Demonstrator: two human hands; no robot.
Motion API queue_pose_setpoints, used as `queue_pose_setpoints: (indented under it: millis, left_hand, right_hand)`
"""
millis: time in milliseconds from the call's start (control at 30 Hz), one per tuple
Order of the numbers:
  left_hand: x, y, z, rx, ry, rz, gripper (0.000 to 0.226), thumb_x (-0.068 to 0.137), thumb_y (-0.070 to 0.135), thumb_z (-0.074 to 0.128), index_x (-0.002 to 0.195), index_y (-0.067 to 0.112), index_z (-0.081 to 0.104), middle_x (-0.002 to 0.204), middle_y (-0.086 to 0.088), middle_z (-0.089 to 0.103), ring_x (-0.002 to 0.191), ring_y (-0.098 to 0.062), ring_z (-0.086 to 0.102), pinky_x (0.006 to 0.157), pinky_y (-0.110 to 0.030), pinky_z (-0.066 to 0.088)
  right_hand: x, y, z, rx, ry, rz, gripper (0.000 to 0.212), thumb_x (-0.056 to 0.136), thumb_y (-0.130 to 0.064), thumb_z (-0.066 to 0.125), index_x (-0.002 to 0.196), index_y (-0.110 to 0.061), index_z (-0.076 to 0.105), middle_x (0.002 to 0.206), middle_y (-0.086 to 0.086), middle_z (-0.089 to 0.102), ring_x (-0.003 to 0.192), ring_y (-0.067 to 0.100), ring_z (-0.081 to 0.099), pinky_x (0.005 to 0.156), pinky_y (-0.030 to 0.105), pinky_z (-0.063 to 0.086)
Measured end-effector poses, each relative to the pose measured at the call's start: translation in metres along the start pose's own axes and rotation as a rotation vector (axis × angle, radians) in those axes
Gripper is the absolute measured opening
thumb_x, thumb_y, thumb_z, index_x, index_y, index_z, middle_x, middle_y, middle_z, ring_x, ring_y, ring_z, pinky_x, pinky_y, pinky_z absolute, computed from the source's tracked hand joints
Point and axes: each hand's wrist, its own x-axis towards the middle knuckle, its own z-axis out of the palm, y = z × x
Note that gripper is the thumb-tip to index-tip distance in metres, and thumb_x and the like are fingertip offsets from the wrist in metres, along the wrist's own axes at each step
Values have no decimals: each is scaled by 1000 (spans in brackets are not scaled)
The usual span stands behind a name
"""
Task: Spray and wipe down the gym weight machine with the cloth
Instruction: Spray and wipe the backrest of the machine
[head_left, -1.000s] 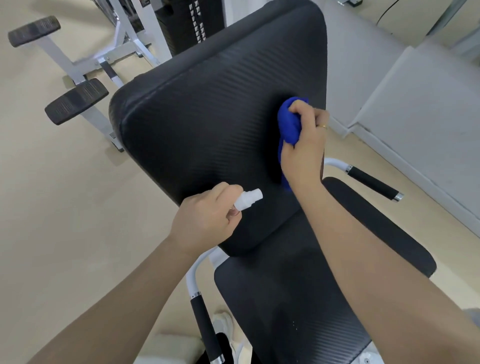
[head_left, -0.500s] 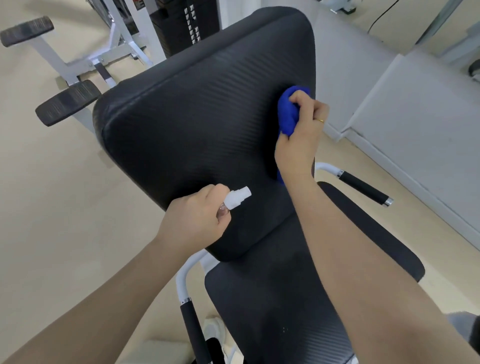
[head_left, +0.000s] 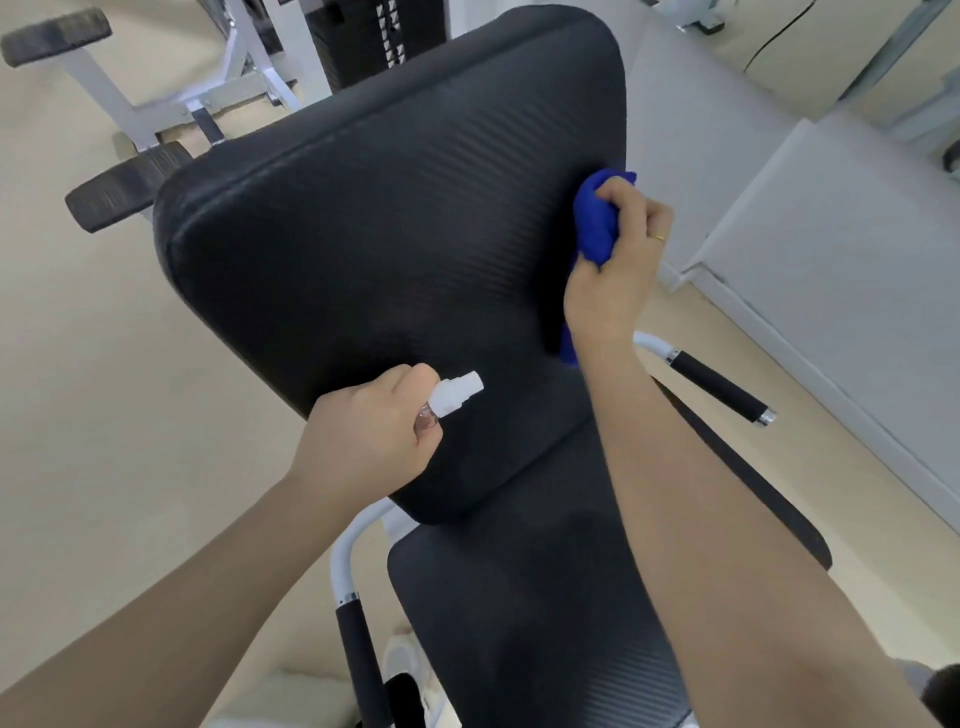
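At right of centre, our right hand (head_left: 615, 270) clenches a bunched blue cloth (head_left: 597, 223) against the right edge of the black backrest pad (head_left: 395, 249), which fills the middle of the frame. Lower and left of centre, our left hand (head_left: 369, 436) wraps round a small spray bottle (head_left: 452, 397), its white nozzle pointing right across the pad's lower end. The seat pad (head_left: 524, 613) sits below, with black-gripped handles to either side.

We judge the cloth soft and light: it crumples to fit the palm, so a wadded grip with fingers over the top (as it is held now) should press it flat along the padded edge. The pad's ribbed vinyl looks firm yet slightly yielding, and probably slick once wetted. The bottle seems light, small enough to hold round its body.

We can read no brand or label; the white marks on the weight stack (head_left: 384, 31) at the top are too blurred to make out.
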Motion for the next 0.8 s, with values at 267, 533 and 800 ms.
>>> queue_pose_setpoints:
  millis: [267, 533, 800]
  left_hand:
    - [-1, 4, -2, 26, -15, 11, 17, 72, 23, 35, 65, 12, 46, 50, 3, 40, 34, -16, 25, 39, -13, 14]
    - [-2, 5, 0, 55, -6, 6, 17, 71, 22, 36, 66, 12, 48, 51, 3, 40, 35, -18, 27, 39, -14, 15]
    - [-2, 6, -4, 56, -8, 0, 16, 71, 23, 35, 65, 12, 44, 51, 4, 38, 37, -17, 21, 41, -12, 13]
  right_hand:
    - [-9, -6, -15, 18, -144, 30, 53, 66, 3, 34, 114, -4, 58, 108, 3, 38, 90, 12, 44, 80, -1, 29]
    - [-24, 23, -13, 18, -107, 175, 53, 75, 15, 37, 119, -8, 53, 112, 6, 43, 85, 0, 44, 73, 7, 32]
    - [-7, -10, -6, 108, -48, 131, 46, 74, 6, 38, 114, -8, 55, 113, 13, 52, 89, -7, 43, 78, 3, 33]
